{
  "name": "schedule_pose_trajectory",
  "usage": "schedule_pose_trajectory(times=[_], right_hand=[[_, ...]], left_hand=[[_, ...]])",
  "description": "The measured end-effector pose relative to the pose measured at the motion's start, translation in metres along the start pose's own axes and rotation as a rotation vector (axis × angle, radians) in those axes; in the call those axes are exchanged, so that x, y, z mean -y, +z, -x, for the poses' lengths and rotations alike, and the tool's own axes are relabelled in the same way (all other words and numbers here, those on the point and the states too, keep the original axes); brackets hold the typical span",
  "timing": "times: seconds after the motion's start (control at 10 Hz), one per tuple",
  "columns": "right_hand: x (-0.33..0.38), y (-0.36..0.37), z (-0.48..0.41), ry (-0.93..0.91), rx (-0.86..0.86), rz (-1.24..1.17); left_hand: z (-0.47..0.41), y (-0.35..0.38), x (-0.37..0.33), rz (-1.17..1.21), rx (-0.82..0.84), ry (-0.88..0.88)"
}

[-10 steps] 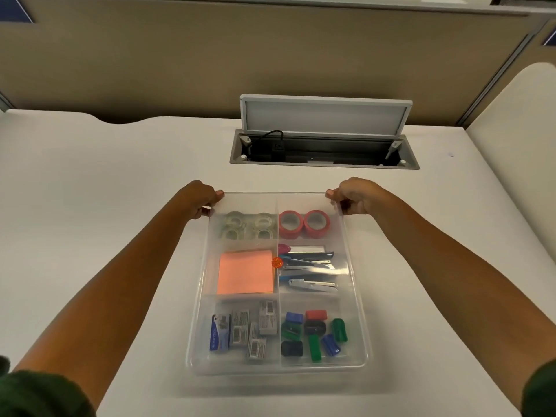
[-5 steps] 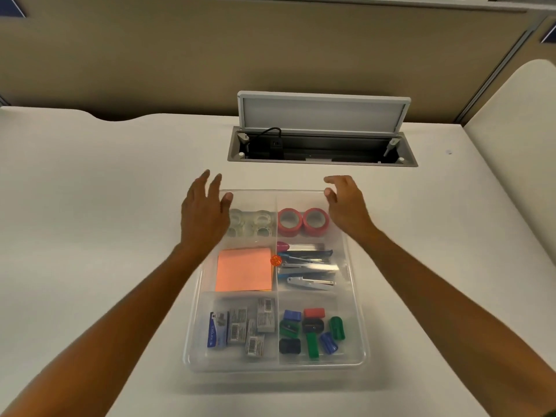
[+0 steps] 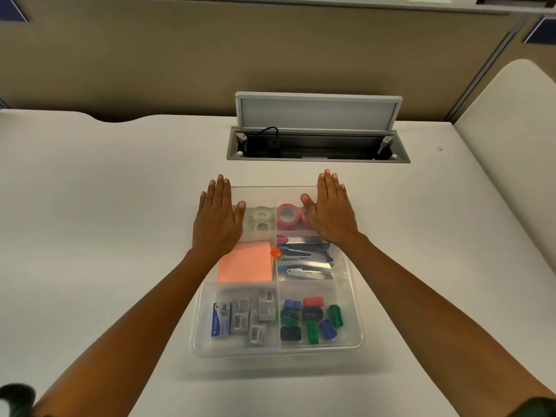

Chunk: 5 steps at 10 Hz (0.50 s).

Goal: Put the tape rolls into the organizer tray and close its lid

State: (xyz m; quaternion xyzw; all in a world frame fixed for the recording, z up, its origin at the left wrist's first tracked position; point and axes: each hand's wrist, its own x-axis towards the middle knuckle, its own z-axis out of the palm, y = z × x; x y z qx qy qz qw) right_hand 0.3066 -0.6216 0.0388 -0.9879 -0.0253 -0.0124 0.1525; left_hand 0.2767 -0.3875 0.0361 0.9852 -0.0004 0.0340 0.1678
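Note:
A clear organizer tray (image 3: pixel 354 299) with a clear lid over it sits on the white desk. Its far-left compartment holds clear tape rolls (image 3: pixel 261 218); the far-right one holds red tape rolls (image 3: pixel 286 216). My left hand (image 3: pixel 218 219) lies flat, fingers extended, on the lid's far-left corner. My right hand (image 3: pixel 331 212) lies flat on the far-right corner and hides part of the red rolls. Neither hand holds anything.
The other compartments hold an orange note pad (image 3: pixel 245 266), staplers (image 3: pixel 305 261), staple boxes (image 3: pixel 243 316) and coloured sharpeners (image 3: pixel 311 319). An open cable hatch (image 3: pixel 317 127) lies in the desk behind the tray. A beige partition stands at the back.
My hands let go of the tray's far corners, lifted with spread fingers, and now lie flat on the lid near those corners.

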Motion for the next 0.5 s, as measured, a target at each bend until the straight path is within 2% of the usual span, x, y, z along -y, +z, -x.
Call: schedule_pose_trajectory(times=[0.2,0.4,0.5], right_hand=[[0.004,-0.009,0.007,0.010,-0.007,-0.044],[0.003,-0.013,0.017,0.012,-0.028,-0.019],[0.001,-0.022,0.024,0.020,-0.115,0.010]], left_hand=[[0.003,-0.007,-0.003,0.074,0.014,-0.011],[0.007,-0.014,-0.005,0.027,0.000,0.018],[0.010,-0.024,-0.008,0.033,-0.058,-0.002]])
